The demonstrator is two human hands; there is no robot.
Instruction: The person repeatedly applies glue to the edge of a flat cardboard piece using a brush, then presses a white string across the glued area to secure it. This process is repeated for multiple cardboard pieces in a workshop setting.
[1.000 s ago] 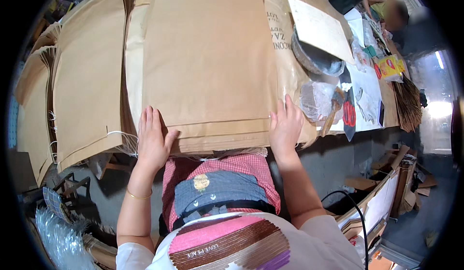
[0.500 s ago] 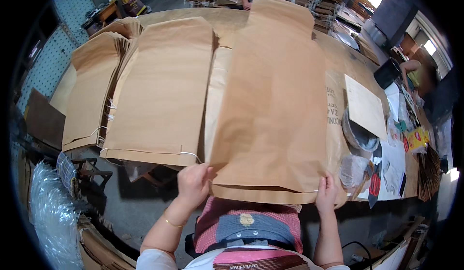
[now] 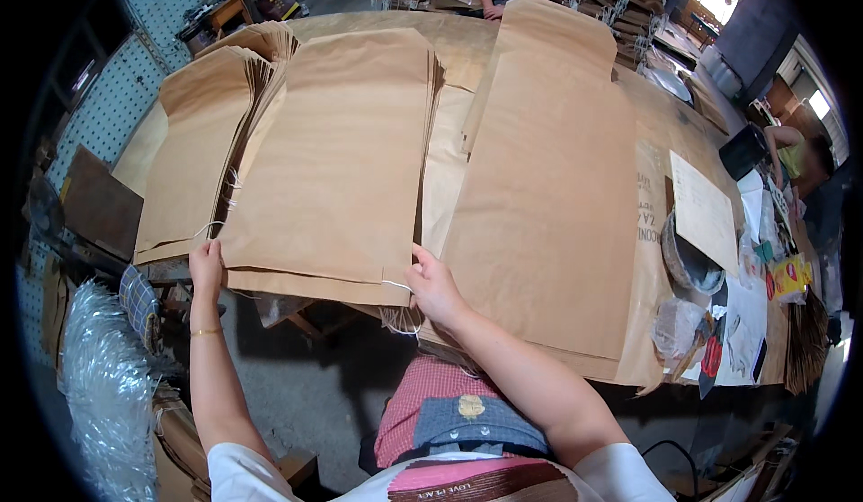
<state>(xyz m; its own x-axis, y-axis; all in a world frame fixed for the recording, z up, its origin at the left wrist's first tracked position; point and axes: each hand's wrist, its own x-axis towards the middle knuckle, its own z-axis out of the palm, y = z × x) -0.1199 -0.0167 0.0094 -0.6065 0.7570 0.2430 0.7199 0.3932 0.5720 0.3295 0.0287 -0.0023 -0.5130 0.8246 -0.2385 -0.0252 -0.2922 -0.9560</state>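
Note:
Three piles of brown paper bags lie side by side on the table. At the near left corner of the middle pile's top bag (image 3: pixel 328 160), my left hand (image 3: pixel 207 268) is closed on the edge. My right hand (image 3: pixel 435 288) pinches the same bag at its near right corner, by a white string (image 3: pixel 395 285). A folded strip runs along the bag's near edge between my hands. To the right lies a larger pile with its top bag (image 3: pixel 544 205) flat. The left pile (image 3: pixel 193 160) has several layers fanned along its right side.
At the right are a pale board (image 3: pixel 703 210) over a round basin (image 3: pixel 688 255), red-handled scissors (image 3: pixel 711 355), a clear plastic bag (image 3: pixel 676 327) and a black container (image 3: pixel 743 151). Shiny plastic strands (image 3: pixel 108 385) hang at lower left. Two people are beyond the table.
Both hands have left the large right-hand bag, which now lies flat on its pile. They have moved left to the near corners of the middle pile's top bag.

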